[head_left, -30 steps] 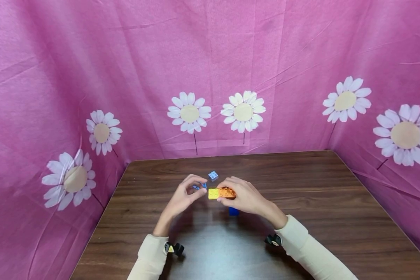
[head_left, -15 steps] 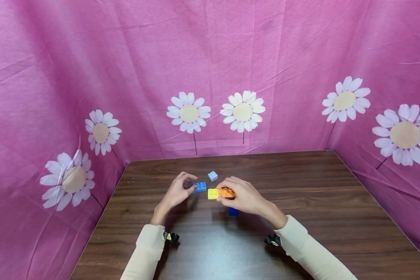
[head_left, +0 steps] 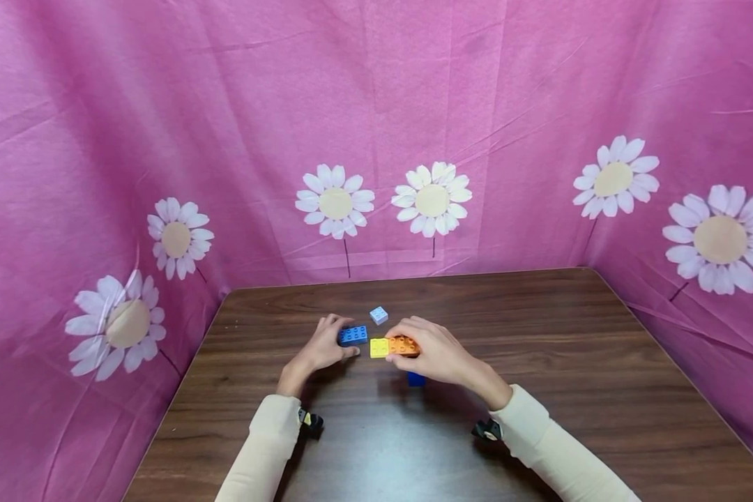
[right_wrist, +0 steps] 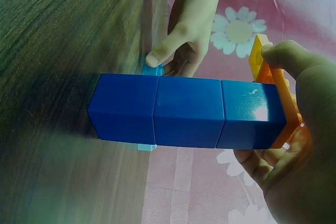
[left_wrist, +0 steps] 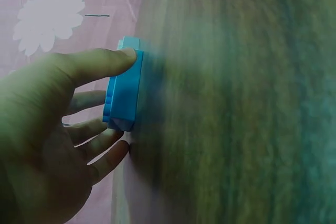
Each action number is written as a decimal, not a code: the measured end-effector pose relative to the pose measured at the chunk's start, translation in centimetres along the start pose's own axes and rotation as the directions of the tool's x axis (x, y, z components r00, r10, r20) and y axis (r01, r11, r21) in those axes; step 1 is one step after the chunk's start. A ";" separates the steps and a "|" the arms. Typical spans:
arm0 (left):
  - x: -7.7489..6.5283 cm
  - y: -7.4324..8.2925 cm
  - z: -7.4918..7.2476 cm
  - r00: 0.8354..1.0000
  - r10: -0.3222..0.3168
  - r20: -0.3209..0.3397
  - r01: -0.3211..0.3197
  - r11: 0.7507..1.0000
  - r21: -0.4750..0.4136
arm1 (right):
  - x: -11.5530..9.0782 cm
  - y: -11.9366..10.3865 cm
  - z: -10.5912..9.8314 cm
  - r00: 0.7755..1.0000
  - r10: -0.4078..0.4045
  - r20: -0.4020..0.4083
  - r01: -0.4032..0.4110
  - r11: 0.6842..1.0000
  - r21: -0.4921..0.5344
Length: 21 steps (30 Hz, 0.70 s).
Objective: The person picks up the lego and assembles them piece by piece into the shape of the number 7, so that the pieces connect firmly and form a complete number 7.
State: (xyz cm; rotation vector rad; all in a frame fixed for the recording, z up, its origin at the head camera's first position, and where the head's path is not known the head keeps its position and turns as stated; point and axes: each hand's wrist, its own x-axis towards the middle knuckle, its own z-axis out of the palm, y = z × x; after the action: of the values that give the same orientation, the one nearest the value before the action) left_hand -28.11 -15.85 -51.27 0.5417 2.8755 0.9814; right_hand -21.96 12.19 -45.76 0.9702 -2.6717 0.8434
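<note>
Head: worn on your head, it looks forward and down across the surface (head_left: 577, 390) to the pink cloth (head_left: 376, 84).
Left wrist: close up at your left hand (left_wrist: 47, 114), rolled sideways, surface at picture right.
Right wrist: equally close to your right hand (right_wrist: 310, 153), rolled oppositely.
Shared: head and right wrist both show you both hands.

Blue stack (head_left: 416, 379), head view: mostly hidden beneath your right hand (head_left: 438, 352). Your sleeves (head_left: 260, 446): cut off below. Tabletop (left_wrist: 226, 119), left wrist view: blurred.

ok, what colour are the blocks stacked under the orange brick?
Deep blue, all three stacked blocks; best seen in the right wrist view.
</note>
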 end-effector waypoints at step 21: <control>0.4 0.0 0.5 1.000 -0.027 -0.015 0.027 1.000 -0.010 | 0.1 -0.1 0.1 1.000 0.016 0.024 -0.017 1.000 0.021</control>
State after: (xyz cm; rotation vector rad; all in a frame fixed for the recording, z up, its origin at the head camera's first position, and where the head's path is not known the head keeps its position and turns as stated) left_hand -28.42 -15.37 -51.63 0.4954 2.8814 0.9993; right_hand -21.95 12.01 -45.71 0.9701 -2.6996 0.8709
